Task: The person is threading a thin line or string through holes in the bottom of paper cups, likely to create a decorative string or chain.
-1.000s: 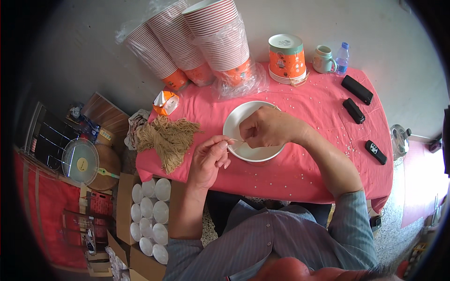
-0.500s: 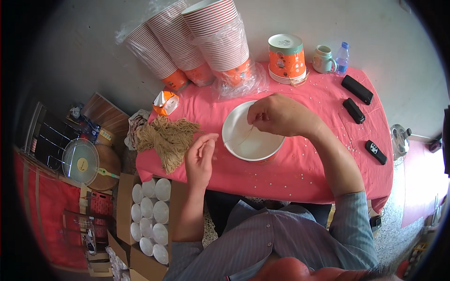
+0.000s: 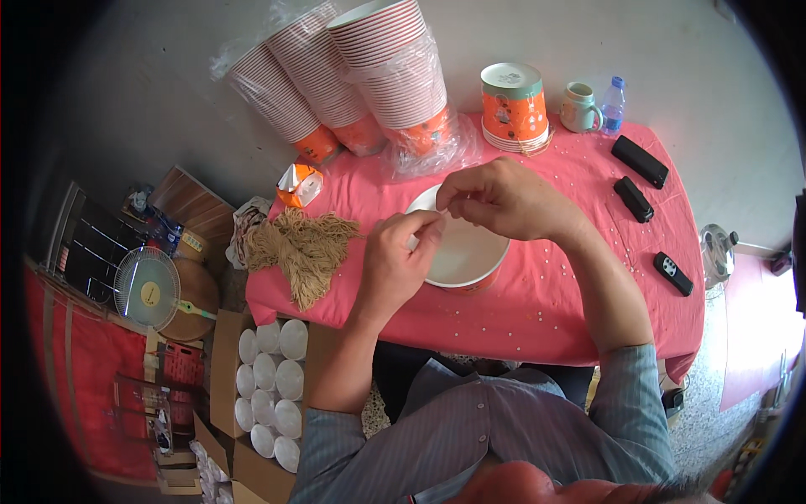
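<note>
My left hand (image 3: 399,259) and my right hand (image 3: 508,200) meet above a white-lined paper bucket (image 3: 495,275) that stands upright on the table. Thumb and forefinger of the left are pinched close against the pinched fingertips of the right. Between them is a thin tan string, mostly hidden by my fingers at this moment. The bucket's far left rim is partly covered by my hands; its outside is orange. Left of my left hand lies a loose bundle of tan strings (image 3: 298,252), spilling toward the table edge.
Tall stacks of paper buckets in clear plastic (image 3: 390,84) lean at the back. An upside-down orange bucket (image 3: 514,109), a mug (image 3: 579,107), a bottle (image 3: 614,107) and black devices (image 3: 640,161) stand or lie rightward. Small white bits dot the pink cloth (image 3: 579,311). A carton of white cups (image 3: 315,361) is lower left.
My left hand has moved right and up, over the bucket, and closed into a pinch at the right hand's fingertips. The right hand shifted slightly; the string curve that hung between them no longer shows.
</note>
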`<action>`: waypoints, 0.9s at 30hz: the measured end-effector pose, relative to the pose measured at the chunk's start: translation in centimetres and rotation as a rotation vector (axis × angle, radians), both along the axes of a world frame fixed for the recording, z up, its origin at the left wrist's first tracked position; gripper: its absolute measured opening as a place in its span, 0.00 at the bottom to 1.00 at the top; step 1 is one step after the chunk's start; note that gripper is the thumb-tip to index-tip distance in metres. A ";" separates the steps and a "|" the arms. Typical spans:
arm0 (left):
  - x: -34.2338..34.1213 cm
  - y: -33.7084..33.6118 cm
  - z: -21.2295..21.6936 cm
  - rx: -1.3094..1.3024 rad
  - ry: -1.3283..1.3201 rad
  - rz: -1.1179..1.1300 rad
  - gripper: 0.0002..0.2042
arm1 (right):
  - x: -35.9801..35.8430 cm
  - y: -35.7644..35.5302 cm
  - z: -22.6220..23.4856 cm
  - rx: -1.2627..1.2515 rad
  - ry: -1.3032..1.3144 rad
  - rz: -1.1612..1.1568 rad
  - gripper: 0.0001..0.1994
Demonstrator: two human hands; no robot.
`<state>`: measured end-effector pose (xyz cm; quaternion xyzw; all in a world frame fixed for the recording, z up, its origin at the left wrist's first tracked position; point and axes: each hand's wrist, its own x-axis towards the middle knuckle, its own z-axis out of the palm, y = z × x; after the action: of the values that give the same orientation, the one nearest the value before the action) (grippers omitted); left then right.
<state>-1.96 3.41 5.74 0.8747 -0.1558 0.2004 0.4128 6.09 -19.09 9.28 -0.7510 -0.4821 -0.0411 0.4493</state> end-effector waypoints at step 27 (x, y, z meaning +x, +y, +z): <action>-3.0 3.9 -7.1 -0.524 0.122 0.031 0.06 | -2.1 4.5 -3.3 -0.091 -0.163 0.043 0.18</action>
<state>-4.99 7.31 -1.37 0.7508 -0.0601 0.1869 0.6307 3.97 -14.61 5.93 -0.7543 -0.5344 -0.0705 0.3748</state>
